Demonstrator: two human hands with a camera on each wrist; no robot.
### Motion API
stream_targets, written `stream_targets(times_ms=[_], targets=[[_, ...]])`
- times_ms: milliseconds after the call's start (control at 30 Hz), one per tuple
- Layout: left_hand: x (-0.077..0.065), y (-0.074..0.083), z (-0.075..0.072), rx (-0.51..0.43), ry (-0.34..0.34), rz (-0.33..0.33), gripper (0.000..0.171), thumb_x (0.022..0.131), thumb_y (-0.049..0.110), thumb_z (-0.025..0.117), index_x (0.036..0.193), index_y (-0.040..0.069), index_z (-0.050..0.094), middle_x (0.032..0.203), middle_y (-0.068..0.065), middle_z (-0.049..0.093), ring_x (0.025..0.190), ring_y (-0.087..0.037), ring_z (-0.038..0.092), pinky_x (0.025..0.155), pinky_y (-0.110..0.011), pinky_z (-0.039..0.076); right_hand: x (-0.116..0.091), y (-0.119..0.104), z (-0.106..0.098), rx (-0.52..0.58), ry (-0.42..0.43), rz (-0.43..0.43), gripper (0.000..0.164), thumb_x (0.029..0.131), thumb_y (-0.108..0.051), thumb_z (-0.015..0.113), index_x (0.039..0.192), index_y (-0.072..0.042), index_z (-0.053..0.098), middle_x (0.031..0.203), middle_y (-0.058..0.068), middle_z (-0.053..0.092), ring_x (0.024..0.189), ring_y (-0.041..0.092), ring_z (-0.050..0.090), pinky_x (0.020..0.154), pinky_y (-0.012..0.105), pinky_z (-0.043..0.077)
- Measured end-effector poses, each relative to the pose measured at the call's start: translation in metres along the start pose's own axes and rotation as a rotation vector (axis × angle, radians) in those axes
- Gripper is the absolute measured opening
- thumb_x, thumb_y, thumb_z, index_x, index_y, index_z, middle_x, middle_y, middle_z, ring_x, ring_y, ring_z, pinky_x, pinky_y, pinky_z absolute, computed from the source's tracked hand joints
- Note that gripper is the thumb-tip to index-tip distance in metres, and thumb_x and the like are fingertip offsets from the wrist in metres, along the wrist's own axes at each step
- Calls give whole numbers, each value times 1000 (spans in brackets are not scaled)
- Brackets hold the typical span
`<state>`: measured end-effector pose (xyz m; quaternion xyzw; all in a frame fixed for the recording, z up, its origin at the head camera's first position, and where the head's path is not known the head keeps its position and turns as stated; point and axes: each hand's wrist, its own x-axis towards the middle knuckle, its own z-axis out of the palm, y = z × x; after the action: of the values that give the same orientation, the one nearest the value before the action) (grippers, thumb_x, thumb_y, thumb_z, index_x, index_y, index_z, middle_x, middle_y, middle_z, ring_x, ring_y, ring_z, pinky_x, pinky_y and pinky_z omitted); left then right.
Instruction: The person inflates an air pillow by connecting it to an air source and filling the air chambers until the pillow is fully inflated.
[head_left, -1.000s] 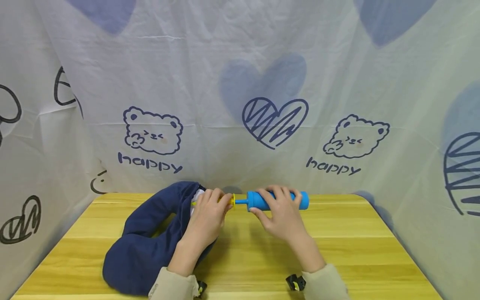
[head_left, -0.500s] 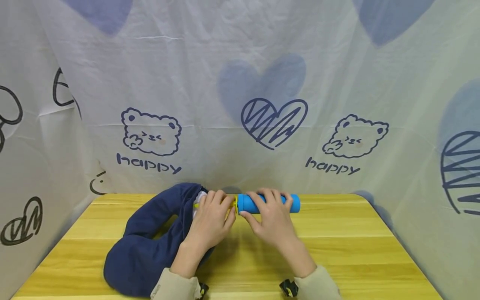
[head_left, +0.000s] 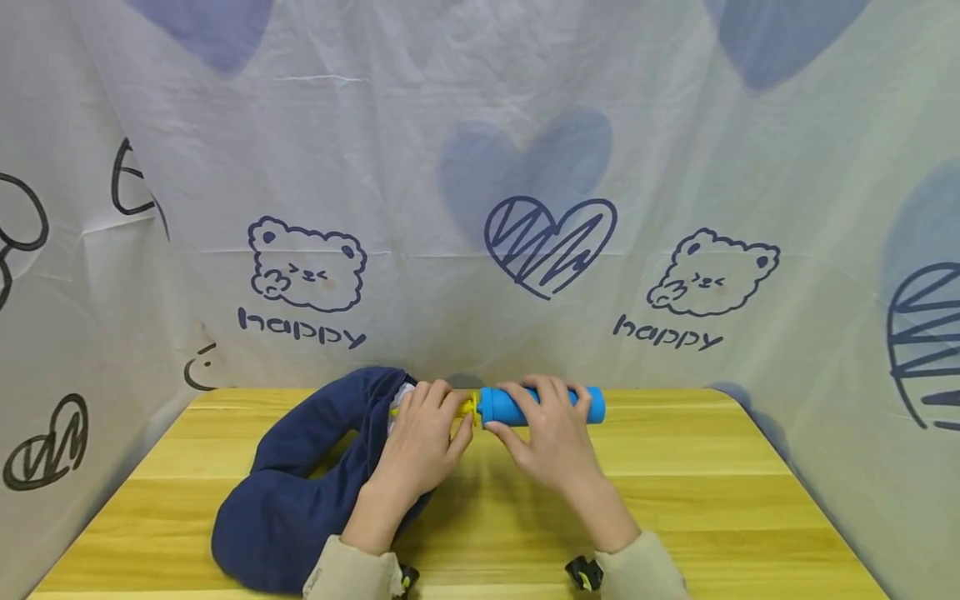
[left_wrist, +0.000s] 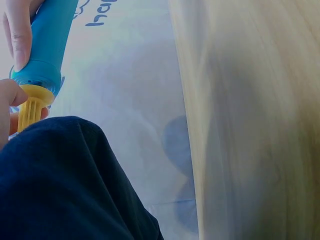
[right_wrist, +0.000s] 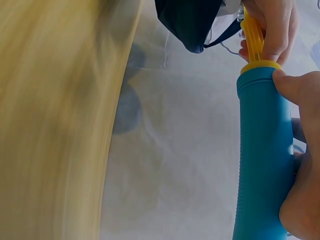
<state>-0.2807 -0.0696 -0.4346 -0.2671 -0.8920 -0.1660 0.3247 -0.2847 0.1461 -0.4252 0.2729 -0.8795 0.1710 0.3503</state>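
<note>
A hand pump with a blue barrel (head_left: 501,407) and a yellow ribbed handle end (right_wrist: 254,42) lies level across the two hands. My right hand (head_left: 553,433) grips the barrel from above, thumb near its left end. My left hand (head_left: 423,433) pinches the yellow part, its fingers hiding most of it. At the left hand, the pump's yellow tip meets a whitish inner piece (head_left: 404,392) at the mouth of a navy U-shaped neck pillow (head_left: 285,492). In the right wrist view the barrel sits right up against the yellow flange.
A wooden table (head_left: 712,483) lies under the work, its back edge just beyond the pump. Behind it hangs a pale curtain (head_left: 420,167) printed with bears and hearts. Dark wrist-worn devices (head_left: 583,573) show at the sleeves.
One second ago a blue rod showed between barrel and yellow part. The right hand has pushed the barrel left, nearly closing that gap; the left hand keeps its hold.
</note>
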Motion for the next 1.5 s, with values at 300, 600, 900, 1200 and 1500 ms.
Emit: stream_targets(times_ms=[300, 600, 900, 1200, 1500], targets=[[1, -8, -5, 2, 15, -27, 21, 99, 20, 67, 115, 7, 71, 104, -6, 60, 90, -25, 47, 79, -39, 38, 1, 20, -13, 40, -63, 56, 51, 89, -47, 79, 129, -17, 70, 125, 15, 65, 119, 36, 58, 103, 68, 26], [1, -16, -13, -26, 2, -47, 19, 100, 18, 67, 115, 8, 71, 105, -6, 61, 91, -27, 47, 82, -42, 38, 1, 38, -26, 61, -133, 108, 53, 90, -48, 79, 132, -16, 69, 128, 15, 63, 121, 37, 56, 105, 68, 23], [1, -25, -17, -38, -11, -74, 20, 100, 20, 67, 115, 8, 70, 105, -6, 60, 94, -27, 47, 85, -44, 37, 1, 50, -37, 70, -178, 150, 55, 91, -47, 78, 136, -16, 67, 130, 14, 61, 124, 38, 54, 107, 69, 19], [2, -21, -13, -23, -4, -31, 21, 102, 21, 65, 118, 10, 73, 105, -6, 60, 93, -27, 49, 82, -44, 38, 0, 47, -33, 64, -170, 123, 55, 91, -44, 79, 136, -16, 68, 128, 16, 62, 121, 40, 54, 105, 71, 20], [1, -10, -5, -4, -24, -26, 21, 103, 22, 65, 119, 12, 73, 104, -5, 59, 90, -25, 47, 80, -41, 38, 0, 29, -18, 60, -110, 62, 53, 89, -43, 80, 134, -17, 70, 124, 14, 64, 118, 38, 56, 102, 70, 25]])
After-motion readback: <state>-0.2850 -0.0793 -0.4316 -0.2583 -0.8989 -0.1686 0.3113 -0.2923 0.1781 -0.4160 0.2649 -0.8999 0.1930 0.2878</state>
